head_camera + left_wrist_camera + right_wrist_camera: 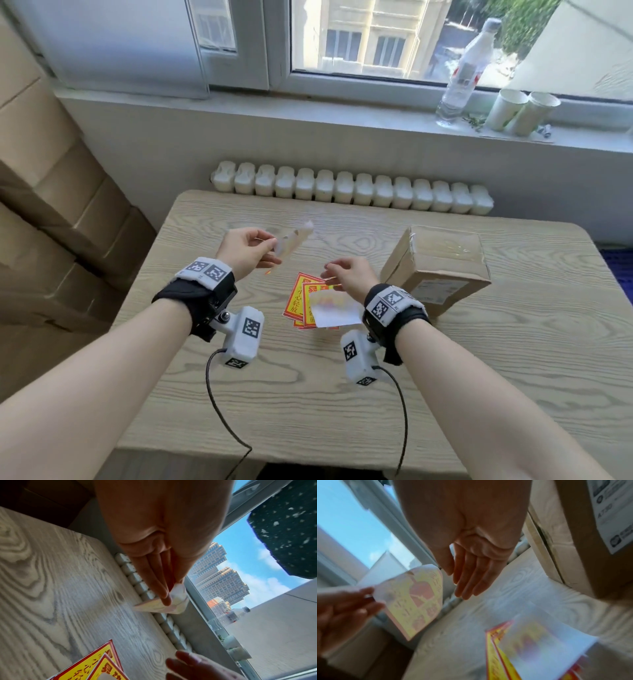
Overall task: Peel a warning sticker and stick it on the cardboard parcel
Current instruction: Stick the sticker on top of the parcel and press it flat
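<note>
Standing under a sunlit window, against a ribbed white radiator (352, 192); pale wood-grain table (308, 394) carrying the work; lying near its middle, a fanned stack of red-and-yellow warning stickers (297, 303), flat and glossy, with a blurred white backing sheet (337, 313) over their near edge, whether resting or in mid-air not clear; sitting at the right, well apart from the stack, a brown cardboard parcel (435, 270), boxy, taped across the top, white printed label on its near side. Hovering above the table, left hand (245, 251) pinching a peeled sticker (294, 240) between thumb and fingertips, thin and slightly curled, print showing faintly through its pale back; hanging just right of it, right hand (346, 275) with fingers loosely extended, gripping nothing. Resting on the sill: clear plastic bottle (462, 73), two paper cups (520, 111).
</note>
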The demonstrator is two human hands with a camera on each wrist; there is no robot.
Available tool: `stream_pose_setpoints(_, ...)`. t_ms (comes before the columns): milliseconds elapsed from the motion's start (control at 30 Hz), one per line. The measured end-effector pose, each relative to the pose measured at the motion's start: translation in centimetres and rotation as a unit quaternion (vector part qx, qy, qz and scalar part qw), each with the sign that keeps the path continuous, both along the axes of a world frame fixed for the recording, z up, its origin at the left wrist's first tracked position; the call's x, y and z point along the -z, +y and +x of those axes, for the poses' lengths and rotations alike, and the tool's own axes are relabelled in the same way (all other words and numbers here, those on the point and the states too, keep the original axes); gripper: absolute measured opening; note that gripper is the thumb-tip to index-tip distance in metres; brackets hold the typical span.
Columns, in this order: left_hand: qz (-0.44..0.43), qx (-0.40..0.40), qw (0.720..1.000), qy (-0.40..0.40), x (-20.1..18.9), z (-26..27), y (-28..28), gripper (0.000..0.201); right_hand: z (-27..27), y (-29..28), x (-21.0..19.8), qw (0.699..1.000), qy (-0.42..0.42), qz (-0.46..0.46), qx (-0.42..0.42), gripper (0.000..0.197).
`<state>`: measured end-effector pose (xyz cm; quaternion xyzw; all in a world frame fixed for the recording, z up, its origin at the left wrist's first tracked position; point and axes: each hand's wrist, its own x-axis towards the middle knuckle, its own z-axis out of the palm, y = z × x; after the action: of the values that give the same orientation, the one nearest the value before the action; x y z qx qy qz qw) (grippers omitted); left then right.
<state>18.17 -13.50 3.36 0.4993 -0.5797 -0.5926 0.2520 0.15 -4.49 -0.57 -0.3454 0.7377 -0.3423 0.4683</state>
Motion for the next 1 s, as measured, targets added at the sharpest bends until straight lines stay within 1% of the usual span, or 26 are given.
stream_pose_setpoints(67, -0.006, 0.024, 1.0, 0.008, -1.5, -0.5, 0.0, 0.017, -0.7, -0.5, -2.5, 0.997, -0.059, -0.016, 0.047, 0.03)
stream_pose_setpoints(167, -0.025, 0.061, 0.998, 0.008, -3.4, -1.7, 0.3, 0.015, -1.8, -0.7, -5.5, 0.989, -0.115, -0.035, 0.09, 0.035)
stream_pose_setpoints(300, -0.059, 0.082, 0.995, 0.004, -5.5, -3.5, 0.9, 0.011, -3.7, -0.1, -7.6, 0.977, -0.161, -0.049, 0.134, 0.034)
stream_pose_setpoints(367, -0.079, 0.099, 0.992, -0.008, -6.4, -4.3, 1.1, 0.001, -4.8, 0.4, -8.3, 0.968, -0.179, -0.061, 0.162, 0.031)
stream_pose_setpoints(433, -0.101, 0.113, 0.988, -0.02, -7.2, -5.1, 1.3, 0.015, -6.0, 1.0, -9.0, 0.956, -0.204, -0.081, 0.194, 0.034)
stream_pose_setpoints(500, -0.122, 0.132, 0.983, -0.028, -8.0, -6.0, 1.7, 0.02, -7.2, 1.7, -9.7, 0.947, -0.219, -0.097, 0.214, 0.033)
stream_pose_setpoints(600, -0.133, 0.162, 0.977, -0.037, -8.7, -7.6, 2.4, 0.026, -8.8, 2.7, -10.3, 0.948, -0.196, -0.124, 0.218, 0.018)
stream_pose_setpoints(667, -0.122, 0.176, 0.976, -0.032, -8.8, -8.7, 2.8, 0.032, -9.8, 3.3, -10.4, 0.949, -0.172, -0.149, 0.218, 0.004)
stream_pose_setpoints(700, -0.113, 0.18, 0.977, -0.03, -8.8, -9.3, 3.0, 0.034, -10.3, 3.7, -10.4, 0.949, -0.162, -0.161, 0.218, 0.002)
stream_pose_setpoints(800, -0.105, 0.18, 0.977, -0.038, -8.6, -11.0, 3.8, 0.028, -11.9, 4.8, -10.5, 0.946, -0.15, -0.182, 0.224, 0.007)
stream_pose_setpoints(933, -0.1, 0.142, 0.984, -0.044, -8.4, -13.3, 4.4, 0.029, -13.9, 6.0, -10.6, 0.944, -0.146, -0.192, 0.226, 0.009)
stream_pose_setpoints(1000, -0.056, 0.118, 0.991, -0.015, -8.2, -14.7, 4.7, 0.026, -14.9, 6.5, -10.5, 0.945, -0.145, -0.192, 0.223, 0.007)
